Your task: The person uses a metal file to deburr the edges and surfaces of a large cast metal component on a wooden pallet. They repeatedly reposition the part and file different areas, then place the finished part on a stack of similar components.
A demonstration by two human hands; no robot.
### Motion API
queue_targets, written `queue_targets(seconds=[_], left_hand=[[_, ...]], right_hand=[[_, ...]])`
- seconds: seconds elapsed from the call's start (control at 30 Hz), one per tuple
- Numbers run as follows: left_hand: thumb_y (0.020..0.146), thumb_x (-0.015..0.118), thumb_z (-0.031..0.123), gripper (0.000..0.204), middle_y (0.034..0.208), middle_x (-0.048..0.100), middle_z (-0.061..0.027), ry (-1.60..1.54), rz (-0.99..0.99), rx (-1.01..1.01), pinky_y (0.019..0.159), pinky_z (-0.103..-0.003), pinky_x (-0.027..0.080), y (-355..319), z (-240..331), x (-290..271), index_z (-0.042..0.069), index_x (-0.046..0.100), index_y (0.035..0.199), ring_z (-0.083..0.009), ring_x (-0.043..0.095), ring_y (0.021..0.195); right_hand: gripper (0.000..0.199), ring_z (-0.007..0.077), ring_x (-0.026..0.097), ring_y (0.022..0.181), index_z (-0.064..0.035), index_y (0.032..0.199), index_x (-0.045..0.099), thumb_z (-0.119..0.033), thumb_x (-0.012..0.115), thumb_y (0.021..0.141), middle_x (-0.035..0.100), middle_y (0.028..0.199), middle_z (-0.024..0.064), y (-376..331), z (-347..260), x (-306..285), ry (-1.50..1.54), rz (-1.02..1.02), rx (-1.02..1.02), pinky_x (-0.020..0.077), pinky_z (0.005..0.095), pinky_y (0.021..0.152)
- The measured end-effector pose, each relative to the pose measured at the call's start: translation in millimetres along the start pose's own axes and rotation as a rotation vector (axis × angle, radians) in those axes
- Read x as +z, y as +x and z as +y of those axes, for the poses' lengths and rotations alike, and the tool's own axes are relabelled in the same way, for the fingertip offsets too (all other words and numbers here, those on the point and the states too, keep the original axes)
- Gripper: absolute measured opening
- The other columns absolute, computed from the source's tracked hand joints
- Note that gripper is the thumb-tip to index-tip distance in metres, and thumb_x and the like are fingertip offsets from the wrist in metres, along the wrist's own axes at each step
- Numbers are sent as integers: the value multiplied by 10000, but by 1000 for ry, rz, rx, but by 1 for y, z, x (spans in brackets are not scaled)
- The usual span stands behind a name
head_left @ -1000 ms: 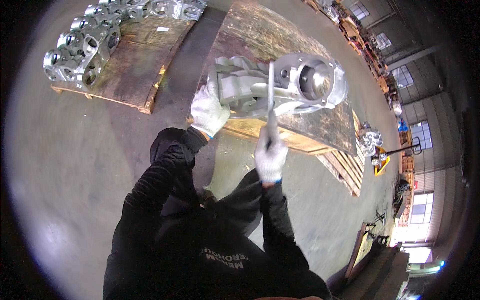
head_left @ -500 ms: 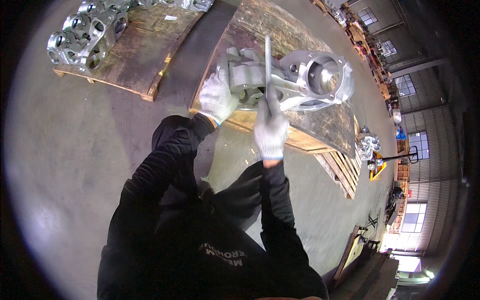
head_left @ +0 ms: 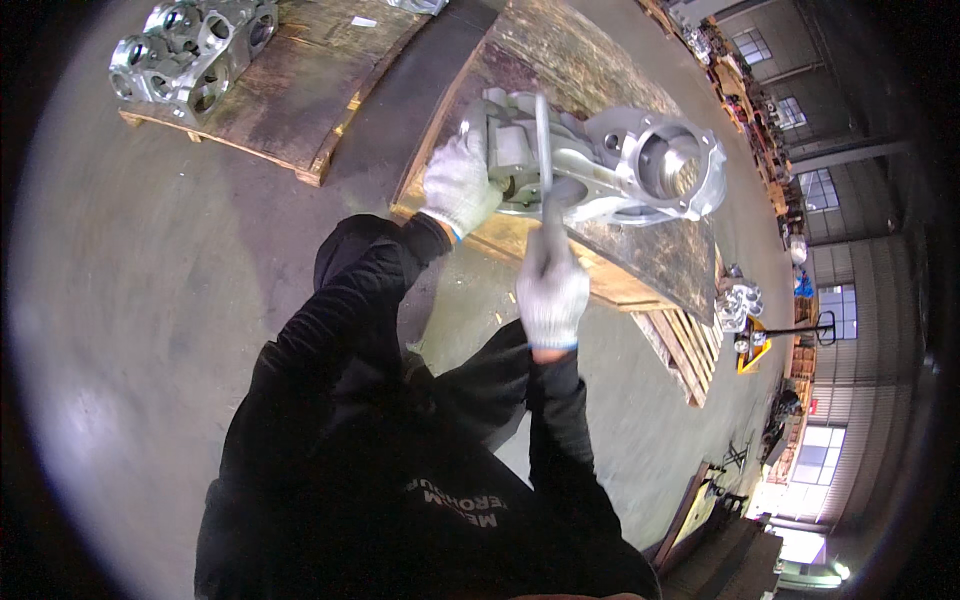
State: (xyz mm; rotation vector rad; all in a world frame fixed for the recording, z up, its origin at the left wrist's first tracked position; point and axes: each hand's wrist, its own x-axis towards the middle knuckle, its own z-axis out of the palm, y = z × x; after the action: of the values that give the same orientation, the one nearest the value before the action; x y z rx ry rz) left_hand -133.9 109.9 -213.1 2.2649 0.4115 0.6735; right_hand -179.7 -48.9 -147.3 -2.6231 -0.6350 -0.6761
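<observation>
A large silver metal casting lies on a wood-topped pallet in front of me, a wide round bore at its right end. My left hand, in a white knit glove, is closed over the casting's left end and steadies against it. In my gloved right hand is a long, flat grey file, gripped at its near end. It points away from me across the middle of the casting. Motion blurs the near part of the file, and I cannot make out exactly where it touches.
At the far left, another pallet carries several similar castings. A slatted pallet sits beneath the right end of my work surface. Beyond it stand a yellow pallet jack and more metal parts.
My right hand has drawn the file back toward me. My left hand stays at the casting's left end, and the whole view has shifted slightly.
</observation>
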Motion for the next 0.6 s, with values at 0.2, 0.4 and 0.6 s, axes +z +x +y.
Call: queue_targets(seconds=[0.2, 0.4, 0.6], left_hand=[[709, 799, 233, 582, 1037, 657, -251, -14, 44, 58, 843, -513, 551, 2, 0, 0, -35, 564, 1170, -430, 672, 957], [728, 750, 162, 623, 1094, 651, -297, -24, -14, 52, 876, -531, 538, 3, -4, -2, -65, 517, 1258, -481, 646, 1012], [726, 778, 157, 835, 1094, 654, -279, -73, -28, 54, 888, -526, 534, 4, -4, -2, -59, 389, 1432, -453, 652, 1025]], right_hand=[[425, 346, 702, 621, -201, 1413, 663, -217, 674, 988, 685, 733, 183, -6, -5, 2, 31, 11, -4, 556, 437, 564], [449, 280, 743, 669, -131, 1465, 615, -169, 631, 1018, 719, 833, 238, 5, -11, 2, 360, -99, 70, 552, 374, 629], [409, 377, 692, 635, -191, 1411, 654, -189, 648, 1002, 690, 779, 215, 14, -18, -8, 207, -60, -58, 536, 445, 578]])
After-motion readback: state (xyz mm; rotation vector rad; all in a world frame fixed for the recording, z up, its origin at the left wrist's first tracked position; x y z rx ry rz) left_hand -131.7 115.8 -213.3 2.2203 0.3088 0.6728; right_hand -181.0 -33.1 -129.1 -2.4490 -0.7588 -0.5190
